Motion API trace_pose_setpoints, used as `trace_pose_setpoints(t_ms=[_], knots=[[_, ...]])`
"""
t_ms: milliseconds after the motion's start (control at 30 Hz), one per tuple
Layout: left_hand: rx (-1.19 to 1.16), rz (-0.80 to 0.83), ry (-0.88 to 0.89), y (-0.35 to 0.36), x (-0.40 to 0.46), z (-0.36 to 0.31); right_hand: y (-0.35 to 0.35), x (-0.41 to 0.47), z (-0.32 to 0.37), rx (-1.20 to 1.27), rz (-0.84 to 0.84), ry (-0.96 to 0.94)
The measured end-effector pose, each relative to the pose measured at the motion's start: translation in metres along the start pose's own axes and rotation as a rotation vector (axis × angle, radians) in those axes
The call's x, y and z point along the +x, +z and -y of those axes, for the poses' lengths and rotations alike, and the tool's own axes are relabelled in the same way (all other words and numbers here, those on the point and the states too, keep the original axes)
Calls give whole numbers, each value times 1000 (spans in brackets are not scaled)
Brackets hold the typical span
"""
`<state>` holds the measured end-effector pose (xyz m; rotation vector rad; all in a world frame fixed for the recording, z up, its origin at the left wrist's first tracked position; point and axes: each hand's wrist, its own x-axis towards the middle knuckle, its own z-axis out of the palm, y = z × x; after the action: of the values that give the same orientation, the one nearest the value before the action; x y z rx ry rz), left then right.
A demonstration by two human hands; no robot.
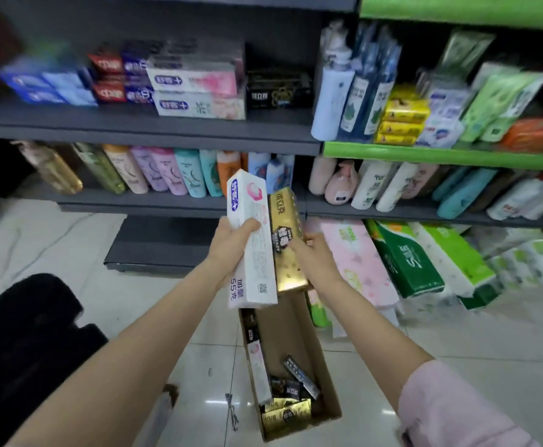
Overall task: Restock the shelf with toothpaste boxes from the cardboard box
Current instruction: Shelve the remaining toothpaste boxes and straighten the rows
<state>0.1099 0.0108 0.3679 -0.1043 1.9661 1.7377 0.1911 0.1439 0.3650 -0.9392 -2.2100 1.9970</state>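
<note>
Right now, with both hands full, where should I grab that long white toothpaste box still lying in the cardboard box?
Probably at the middle of the white toothpaste box, coming straight down from above. It lies lengthwise against the left wall of the cardboard box, so pinch its narrow upward edge between thumb and fingers. Its near end is crowded by dark and gold boxes, so avoid that end.

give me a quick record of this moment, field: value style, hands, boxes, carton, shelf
left hand: left hand holds a white and pink toothpaste box, upright
right hand: right hand holds a gold toothpaste box, right beside the white one
carton: cardboard box on the floor below the hands, open, several toothpaste boxes inside
shelf: upper grey shelf carries stacked toothpaste boxes; matching white and pink stack at its middle
stage: both boxes lifted, not yet shelved
</note>
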Motion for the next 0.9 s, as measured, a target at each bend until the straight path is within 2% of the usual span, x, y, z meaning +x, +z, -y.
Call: trace_pose_setpoints(t_ms=[133, 233, 367, 533, 600, 700, 767, 900], knots=[[25, -67, 29, -30, -10, -55, 11, -3, 60, 84, -12, -15], [164, -162, 88, -55, -5, -86, 33, 6, 98, 77, 2, -68], [270, -219, 150, -91, 20, -127, 65, 30, 141, -43, 51, -162], [387, -160, 204, -140, 68, -174, 97, 73, 185, -213, -7, -250], [425, -152, 235, -158, 86, -190, 102, 94, 201, -376, -46, -295], [499, -141, 278, -178, 108, -206, 101, 118, 217, -822, -145, -319], [578, -138, 303, -184, 120, -213, 100, 129, 222, -1033, -193, -332], [757, -154, 357, -183, 150, -218, 89, 158, 235, -1221, -164, -357]])
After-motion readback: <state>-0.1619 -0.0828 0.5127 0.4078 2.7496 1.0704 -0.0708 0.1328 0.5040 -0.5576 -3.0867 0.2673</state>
